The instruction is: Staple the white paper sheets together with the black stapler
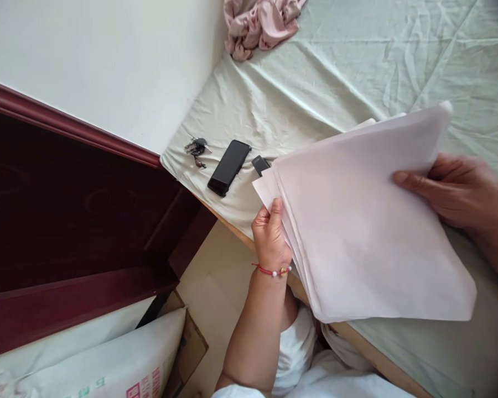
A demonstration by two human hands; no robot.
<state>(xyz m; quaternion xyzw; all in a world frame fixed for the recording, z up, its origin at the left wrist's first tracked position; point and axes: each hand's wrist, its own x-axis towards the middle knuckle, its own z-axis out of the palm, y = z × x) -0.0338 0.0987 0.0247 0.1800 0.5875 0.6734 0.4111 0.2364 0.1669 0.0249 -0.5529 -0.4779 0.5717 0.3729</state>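
Note:
A loose stack of large white paper sheets [369, 237] is held up in front of me, tilted above the bed's edge. Its sheets fan out a little along the left side. My left hand [273, 229], with a red beaded bracelet at the wrist, pinches the left edge between thumb and fingers. On the right side my right hand [460, 190] grips the stack, thumb on top and the other fingers behind the paper. Part of a small black device [260, 165] shows from behind the upper left corner of the sheets.
On the pale green bed sheet [336, 61] lie a black phone [229, 167], a bunch of keys [197, 147] and a crumpled pink cloth [263, 27]. A dark red wooden panel [74, 210] stands at left, with a printed white sack [108, 359] and a cardboard box [191, 345] below.

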